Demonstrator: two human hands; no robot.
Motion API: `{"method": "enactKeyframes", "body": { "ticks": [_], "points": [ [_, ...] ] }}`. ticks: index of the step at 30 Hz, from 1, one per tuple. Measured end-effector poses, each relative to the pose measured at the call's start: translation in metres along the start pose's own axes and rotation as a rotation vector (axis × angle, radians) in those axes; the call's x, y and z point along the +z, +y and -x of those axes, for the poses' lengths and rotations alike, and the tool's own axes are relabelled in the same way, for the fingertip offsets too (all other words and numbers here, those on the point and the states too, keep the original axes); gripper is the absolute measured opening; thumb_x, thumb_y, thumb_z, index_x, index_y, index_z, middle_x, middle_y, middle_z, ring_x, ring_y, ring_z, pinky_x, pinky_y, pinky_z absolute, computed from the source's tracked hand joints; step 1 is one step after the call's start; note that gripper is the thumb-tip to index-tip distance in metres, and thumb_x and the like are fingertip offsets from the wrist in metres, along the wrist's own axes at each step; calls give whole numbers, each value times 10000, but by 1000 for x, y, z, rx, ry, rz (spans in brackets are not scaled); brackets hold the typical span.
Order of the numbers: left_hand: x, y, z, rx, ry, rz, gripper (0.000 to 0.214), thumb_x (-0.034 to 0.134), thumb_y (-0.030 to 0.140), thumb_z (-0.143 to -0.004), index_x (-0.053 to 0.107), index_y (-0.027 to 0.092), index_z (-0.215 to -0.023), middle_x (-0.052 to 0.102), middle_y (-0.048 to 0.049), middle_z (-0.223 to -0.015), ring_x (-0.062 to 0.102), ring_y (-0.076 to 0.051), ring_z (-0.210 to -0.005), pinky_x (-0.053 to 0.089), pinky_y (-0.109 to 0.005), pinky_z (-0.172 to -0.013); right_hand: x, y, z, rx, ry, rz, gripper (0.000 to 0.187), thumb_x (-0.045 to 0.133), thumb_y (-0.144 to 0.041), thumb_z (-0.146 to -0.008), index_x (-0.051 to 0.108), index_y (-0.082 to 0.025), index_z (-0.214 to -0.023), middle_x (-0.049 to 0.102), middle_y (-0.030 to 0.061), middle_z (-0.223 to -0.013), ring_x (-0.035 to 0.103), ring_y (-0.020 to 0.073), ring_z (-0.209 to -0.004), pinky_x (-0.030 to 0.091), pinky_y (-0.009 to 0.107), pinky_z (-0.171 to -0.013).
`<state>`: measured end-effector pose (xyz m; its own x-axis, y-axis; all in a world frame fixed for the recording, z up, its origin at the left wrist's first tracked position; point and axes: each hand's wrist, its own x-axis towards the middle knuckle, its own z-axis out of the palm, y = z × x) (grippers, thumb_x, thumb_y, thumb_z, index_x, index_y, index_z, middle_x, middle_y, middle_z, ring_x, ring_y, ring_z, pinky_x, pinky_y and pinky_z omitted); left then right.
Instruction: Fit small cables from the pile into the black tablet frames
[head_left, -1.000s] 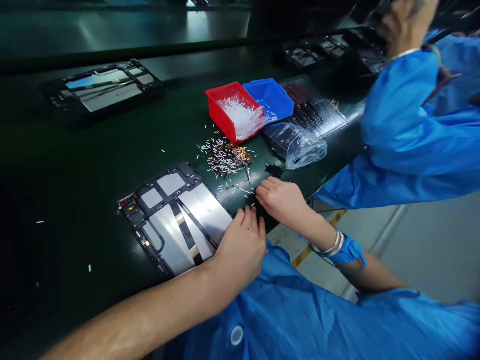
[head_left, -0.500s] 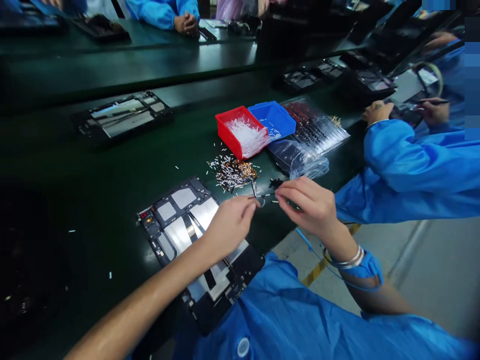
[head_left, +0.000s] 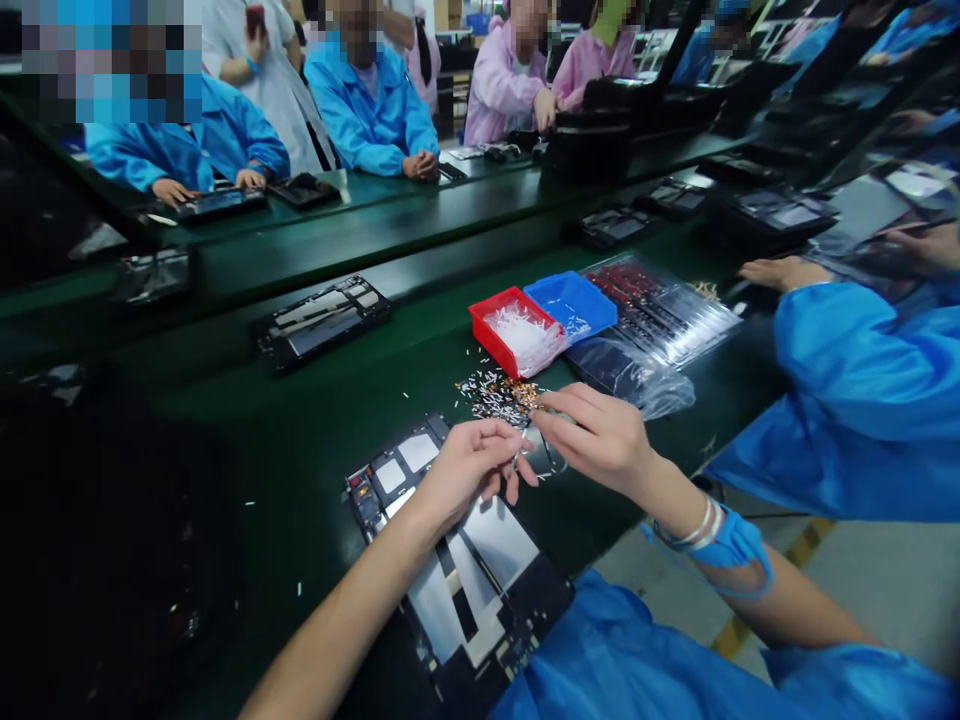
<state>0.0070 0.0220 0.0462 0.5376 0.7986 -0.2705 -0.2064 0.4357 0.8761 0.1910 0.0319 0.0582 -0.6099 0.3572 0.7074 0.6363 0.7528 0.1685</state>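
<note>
One long green surface [head_left: 424, 335] runs across the view. Beyond it, toward the left, two people in blue coats sit with their hands on its far side. One opened tablet [head_left: 502, 535] lies nearest, at an angle on the surface under the left forearm. A second opened tablet [head_left: 322, 322] lies farther off, and two more are beyond the bins. One clear plastic sheet [head_left: 667, 315] with dark rows lies to the right of the bins, and one clear bag [head_left: 651, 380] sits in front of it. Of the two hands, the left hand [head_left: 480, 455] is above the tablet's upper edge, its thumb and forefinger closed on one slim pale piece [head_left: 520, 452]. The right hand [head_left: 600, 440] is just beside it, at the pile's edge; whether its fingertips meet is too small to tell. Two bins touch: one red bin [head_left: 493, 345] holding white sticks, one blue bin [head_left: 570, 292]. One pile [head_left: 489, 397] of tiny white, black and gold pieces, too many to count, lies before them. Three stray white sticks lie left of it.
</note>
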Motion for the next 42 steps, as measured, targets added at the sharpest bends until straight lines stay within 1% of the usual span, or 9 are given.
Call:
{"method": "enactKeyframes", "body": {
  "ticks": [8, 12, 16, 20, 26, 30, 34, 38, 42],
  "points": [
    [-3, 8, 3, 247, 234, -237, 146, 612, 282, -780, 611, 136, -778, 637, -20, -638, 550, -87, -464, 358, -178, -416, 9, -15, -25, 98, 74, -116, 116, 580, -118, -845, 683, -157, -808, 715, 71, -792, 625, 154, -706, 544, 277, -589],
    [-8, 11, 4, 276, 289, -263, 124, 590, 206, -789, 657, 140, -870, 604, 1, -593, 577, -110, -523, 380, -181, -434, 15, -16, -32, 134, 79, -146, 92, 592, -109, -831, 678, -128, -806, 715, 84, -787, 621, 154, -696, 540, 274, -602],
    [-16, 13, 0, 226, 313, -197, 212, 581, 214, -782, 634, 116, -962, 681, -62, -716, 634, -153, -560, 396, -190, -385, 29, 3, -37, 221, 78, -128, 147, 552, -110, -841, 668, -149, -761, 704, 46, -725, 623, 144, -666, 519, 267, -604],
    [-24, 15, -5, 252, 351, -167, 321, 566, 234, -790, 544, 97, -1079, 706, -116, -830, 664, -165, -611, 439, -191, -399, 43, 27, -41, 374, 80, 112, 190, 509, -87, -846, 693, -137, -845, 709, 66, -726, 637, 174, -665, 490, 289, -569],
    [-27, 14, -6, 309, 375, -148, 417, 599, 250, -783, 506, 113, -1166, 680, -57, -753, 627, -144, -571, 456, -191, -410, 46, -4, -44, 178, 100, -231, 110, 583, -119, -851, 685, -132, -812, 717, 66, -781, 622, 152, -707, 519, 266, -635],
    [-24, 11, -6, 343, 405, -225, 387, 559, 173, -802, 548, 148, -1187, 676, -24, -767, 548, -82, -495, 424, -167, -422, 47, -23, -44, 164, 66, -194, 143, 568, -105, -848, 667, -143, -751, 708, 60, -743, 598, 159, -677, 498, 268, -595],
    [-25, 9, -7, 346, 402, -271, 422, 518, 135, -815, 524, 163, -1237, 666, -16, -749, 584, -95, -527, 380, -162, -415, 50, -2, -41, 238, 50, -112, 160, 554, -106, -842, 663, -153, -735, 690, 41, -691, 606, 153, -642, 489, 271, -586],
    [-29, 11, -8, 346, 377, -186, 477, 555, 215, -821, 453, 139, -1281, 638, -5, -699, 557, -91, -483, 328, -163, -383, 49, 26, -37, 417, 87, 127, 213, 515, -87, -841, 694, -133, -947, 713, 99, -860, 632, 209, -766, 512, 325, -619],
    [-27, 10, -8, 314, 325, -117, 556, 591, 290, -801, 406, 118, -1295, 617, 9, -667, 524, -88, -437, 299, -163, -354, 50, 16, -33, 212, -4, -138, 236, 544, -115, -857, 683, -174, -1038, 707, 80, -954, 615, 191, -843, 544, 316, -675]
  ]
}}
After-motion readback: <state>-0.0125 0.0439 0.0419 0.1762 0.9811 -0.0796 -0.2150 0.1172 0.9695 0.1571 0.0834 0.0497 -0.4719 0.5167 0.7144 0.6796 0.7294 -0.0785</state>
